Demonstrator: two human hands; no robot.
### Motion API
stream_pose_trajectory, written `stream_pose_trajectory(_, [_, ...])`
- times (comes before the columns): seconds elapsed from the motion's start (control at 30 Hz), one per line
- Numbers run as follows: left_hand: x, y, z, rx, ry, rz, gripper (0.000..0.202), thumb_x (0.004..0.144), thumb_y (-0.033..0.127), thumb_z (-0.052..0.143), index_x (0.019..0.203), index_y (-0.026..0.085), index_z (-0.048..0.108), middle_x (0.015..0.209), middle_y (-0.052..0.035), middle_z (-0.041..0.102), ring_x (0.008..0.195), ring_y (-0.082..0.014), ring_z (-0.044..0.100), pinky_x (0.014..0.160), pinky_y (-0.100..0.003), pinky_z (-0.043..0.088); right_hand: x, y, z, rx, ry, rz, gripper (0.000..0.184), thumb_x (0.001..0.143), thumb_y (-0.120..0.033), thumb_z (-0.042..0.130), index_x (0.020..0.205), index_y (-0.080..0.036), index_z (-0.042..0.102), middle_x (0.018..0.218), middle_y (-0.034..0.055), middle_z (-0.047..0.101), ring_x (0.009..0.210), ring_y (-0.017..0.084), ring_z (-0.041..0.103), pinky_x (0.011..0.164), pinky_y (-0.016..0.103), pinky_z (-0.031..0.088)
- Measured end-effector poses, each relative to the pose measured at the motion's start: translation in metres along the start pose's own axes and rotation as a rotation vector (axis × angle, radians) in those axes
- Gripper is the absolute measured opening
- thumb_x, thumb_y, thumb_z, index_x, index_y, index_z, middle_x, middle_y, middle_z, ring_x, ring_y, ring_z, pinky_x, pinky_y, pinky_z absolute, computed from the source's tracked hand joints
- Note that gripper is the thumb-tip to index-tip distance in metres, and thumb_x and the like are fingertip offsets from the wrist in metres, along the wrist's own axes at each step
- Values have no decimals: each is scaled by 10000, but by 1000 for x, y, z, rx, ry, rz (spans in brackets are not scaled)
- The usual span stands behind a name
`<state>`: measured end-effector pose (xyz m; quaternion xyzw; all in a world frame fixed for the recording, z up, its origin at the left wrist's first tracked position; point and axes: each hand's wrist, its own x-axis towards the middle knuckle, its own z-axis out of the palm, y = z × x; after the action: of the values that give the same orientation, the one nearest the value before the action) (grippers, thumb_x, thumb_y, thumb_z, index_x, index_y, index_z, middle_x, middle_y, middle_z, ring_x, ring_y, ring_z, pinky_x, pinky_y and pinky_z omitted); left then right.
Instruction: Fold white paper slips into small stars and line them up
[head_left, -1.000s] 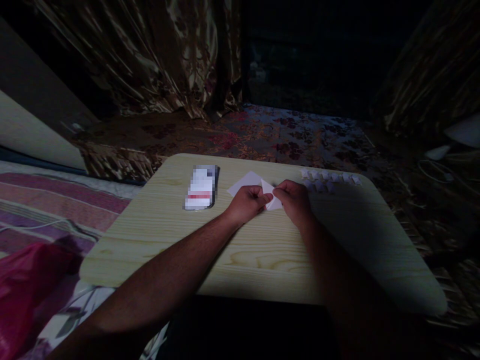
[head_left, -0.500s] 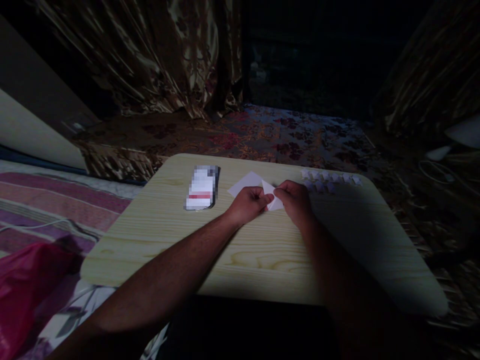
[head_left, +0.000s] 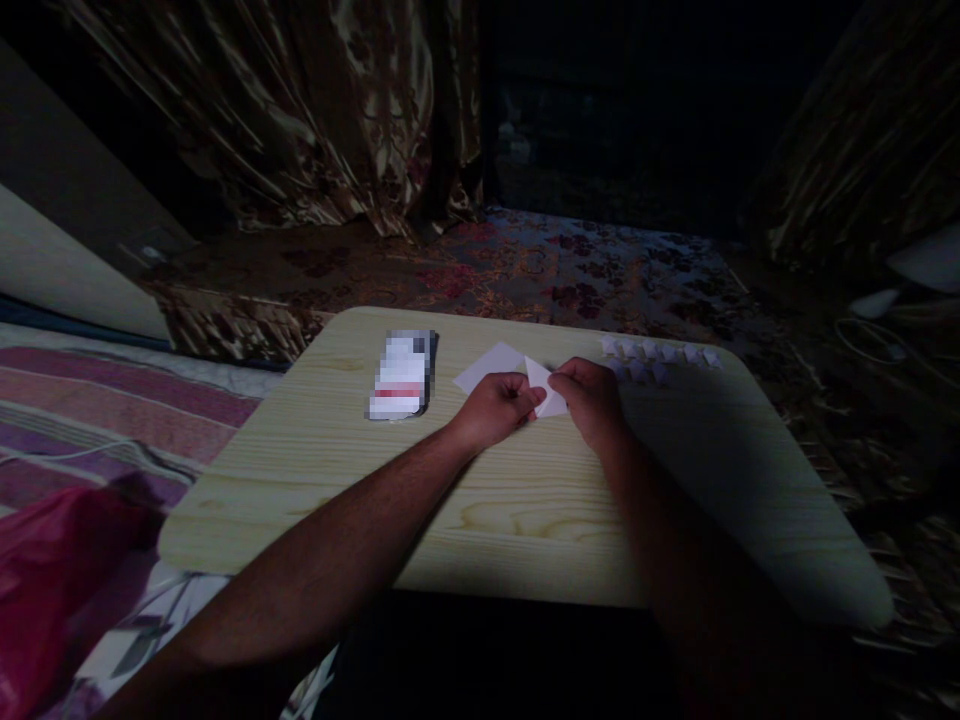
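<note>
A small white piece of folded paper [head_left: 550, 402] is held between my two hands, just above the middle of the table. My left hand [head_left: 496, 410] pinches its left side, thumb on top. On its right edge my right hand [head_left: 592, 395] closes with thumb and fingertips; some of those fingers are hidden. Behind my left hand a flat sheet of white paper [head_left: 491, 366] lies on the wood. Several small folded paper pieces [head_left: 660, 352] stand in two rows beyond my right hand, near the far right corner.
The pale wooden table [head_left: 315, 450] has rounded corners. On its left part lies a phone [head_left: 403, 375] with a lit, blurred screen. A striped bed cover [head_left: 90, 400] and a red plastic bag [head_left: 60, 570] are at the left. A patterned curtain [head_left: 390, 110] hangs behind.
My right hand has shifted very slightly, and the folded paper's visible shape differs a little. Both hands keep their hold on it. The phone and the rows of folded pieces stay in place.
</note>
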<state>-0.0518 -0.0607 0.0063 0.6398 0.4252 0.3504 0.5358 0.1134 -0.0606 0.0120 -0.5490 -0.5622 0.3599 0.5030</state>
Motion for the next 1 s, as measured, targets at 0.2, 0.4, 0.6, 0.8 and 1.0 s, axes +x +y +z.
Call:
stream_pose_trajectory(0.2, [0, 1, -1, 17, -6, -7, 440, 790, 549, 641, 638, 139, 589, 478, 32, 487, 438, -63, 348, 464, -220, 240, 0, 0, 0, -4, 3, 6, 141, 684, -304, 623, 606, -189, 594, 500, -51, 510, 491, 110, 436, 479, 241, 319])
stream_pose_trajectory(0.4, [0, 0, -1, 39, 0, -4, 433, 784, 544, 647, 638, 141, 591, 482, 32, 493, 444, -66, 357, 469, -220, 244, 0, 2, 0, -1, -5, -5, 148, 687, -307, 628, 605, -189, 592, 505, -51, 517, 499, 111, 441, 481, 242, 320])
stream_pose_trajectory(0.6, [0, 2, -1, 7, -41, 5, 416, 796, 527, 633, 649, 140, 594, 490, 35, 485, 455, -67, 358, 475, -219, 257, 2, 2, -1, 12, 10, -11, 145, 689, -302, 630, 605, -189, 595, 497, -54, 513, 489, 108, 433, 476, 243, 322])
stream_pose_trajectory(0.8, [-2, 3, -1, 61, -41, -2, 426, 810, 543, 602, 651, 148, 586, 494, 31, 493, 452, -70, 356, 472, -221, 250, 1, 0, -2, -6, 9, 12, 155, 685, -321, 621, 605, -195, 583, 495, -53, 509, 485, 113, 435, 474, 247, 322])
stream_pose_trajectory(1.0, [-1, 3, -2, 42, -81, 7, 421, 840, 524, 572, 685, 135, 616, 499, 32, 477, 452, -69, 345, 468, -223, 241, 1, 0, -2, -22, 10, 20, 157, 685, -329, 610, 603, -199, 578, 492, -50, 506, 483, 116, 440, 463, 243, 314])
